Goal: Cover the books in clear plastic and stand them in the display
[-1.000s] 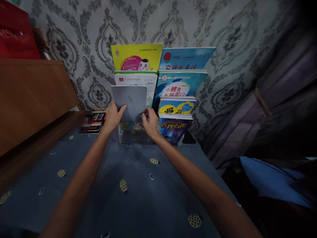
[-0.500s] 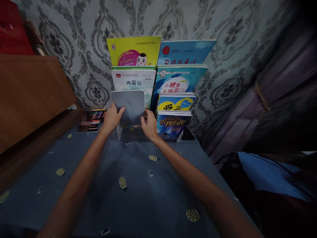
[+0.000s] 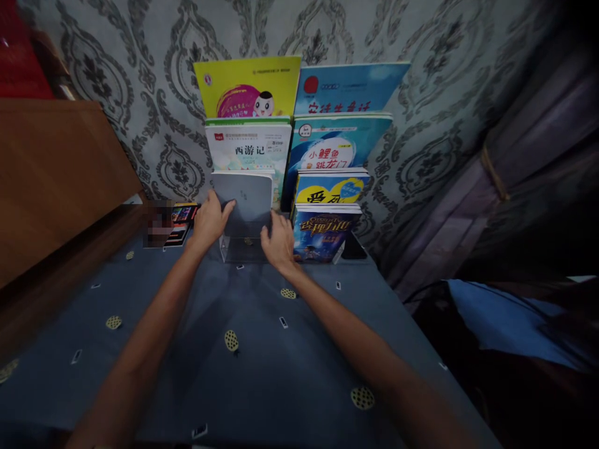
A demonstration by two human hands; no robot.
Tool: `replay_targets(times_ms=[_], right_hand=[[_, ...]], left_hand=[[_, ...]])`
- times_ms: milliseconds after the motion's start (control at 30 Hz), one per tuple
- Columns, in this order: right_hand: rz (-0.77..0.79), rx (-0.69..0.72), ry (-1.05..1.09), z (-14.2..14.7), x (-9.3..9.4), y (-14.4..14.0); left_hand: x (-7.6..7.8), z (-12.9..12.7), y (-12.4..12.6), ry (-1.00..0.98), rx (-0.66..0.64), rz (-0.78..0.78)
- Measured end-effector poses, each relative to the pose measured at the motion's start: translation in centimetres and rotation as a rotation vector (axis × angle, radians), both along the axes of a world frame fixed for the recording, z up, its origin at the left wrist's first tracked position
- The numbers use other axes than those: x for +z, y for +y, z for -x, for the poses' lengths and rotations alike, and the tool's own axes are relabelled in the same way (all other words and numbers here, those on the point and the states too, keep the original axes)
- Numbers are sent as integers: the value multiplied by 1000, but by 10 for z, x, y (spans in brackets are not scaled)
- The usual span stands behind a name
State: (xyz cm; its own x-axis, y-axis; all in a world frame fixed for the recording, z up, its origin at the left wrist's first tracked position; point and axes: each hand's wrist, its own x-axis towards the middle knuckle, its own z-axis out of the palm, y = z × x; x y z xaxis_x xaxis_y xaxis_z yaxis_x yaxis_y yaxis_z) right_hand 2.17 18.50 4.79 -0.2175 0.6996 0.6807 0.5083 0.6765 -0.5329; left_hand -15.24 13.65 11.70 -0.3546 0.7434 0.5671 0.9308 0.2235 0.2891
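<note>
Grey book [image 3: 243, 194]: we hold it with both hands, left [image 3: 210, 219] and right [image 3: 277, 240], in the clear rack [image 3: 233, 249]. Tilt it and it may slip out.

Grey book [image 3: 243, 196] lowered further into the clear front slot of the rack [image 3: 234, 249], now uncovering the title of the white book [image 3: 248, 149] behind. Right hand [image 3: 277, 240] slid down from the book's side edge to its bottom corner. Left hand [image 3: 210, 219] moved down with it.

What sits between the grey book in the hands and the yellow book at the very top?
In the head view, a white book stands between the grey book and the yellow book.
</note>
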Motion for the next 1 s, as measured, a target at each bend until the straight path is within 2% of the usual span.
replay_targets(times_ms=[267,533,767,1000], right_hand=[[13,-31,48,6,-8,-6],[-55,-28,130,13,-11,-2],[-30,30,178,13,-13,3],[-28,18,177,12,-13,3]], left_hand=[[-8,-4,-2,-7,8,-30],[-17,-13,-5,8,22,-113],[-19,-26,-9,-17,99,-79],[-21,-33,-9,-52,130,-73]])
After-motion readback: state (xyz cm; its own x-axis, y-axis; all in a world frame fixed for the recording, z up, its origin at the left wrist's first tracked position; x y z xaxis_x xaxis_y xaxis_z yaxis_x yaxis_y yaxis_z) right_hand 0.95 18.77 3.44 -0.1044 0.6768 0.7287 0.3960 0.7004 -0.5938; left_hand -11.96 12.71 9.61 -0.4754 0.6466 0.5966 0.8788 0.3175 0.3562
